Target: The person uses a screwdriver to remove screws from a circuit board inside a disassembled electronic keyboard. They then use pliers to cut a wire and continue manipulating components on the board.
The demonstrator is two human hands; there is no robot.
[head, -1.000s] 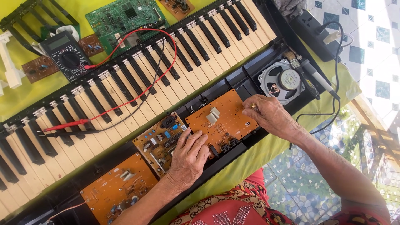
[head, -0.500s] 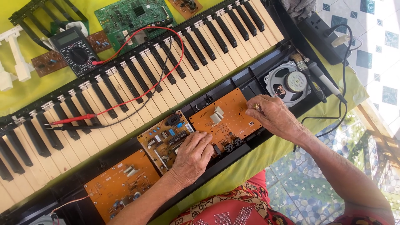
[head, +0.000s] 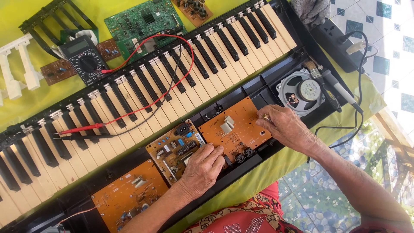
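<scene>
Inside the opened keyboard point(head: 129, 99), the orange circuit board point(head: 241, 129) lay beside the round speaker point(head: 302, 90). The left hand point(head: 202, 168) pressed its near edge, fingers together; the right hand point(head: 284, 125) pinched its far corner.

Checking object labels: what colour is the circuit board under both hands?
Orange circuit board, seen in the head view; left hand and right hand rest on it.

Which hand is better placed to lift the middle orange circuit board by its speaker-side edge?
Right hand: it rests on the orange circuit board's speaker-side corner; left hand sits opposite.
</scene>
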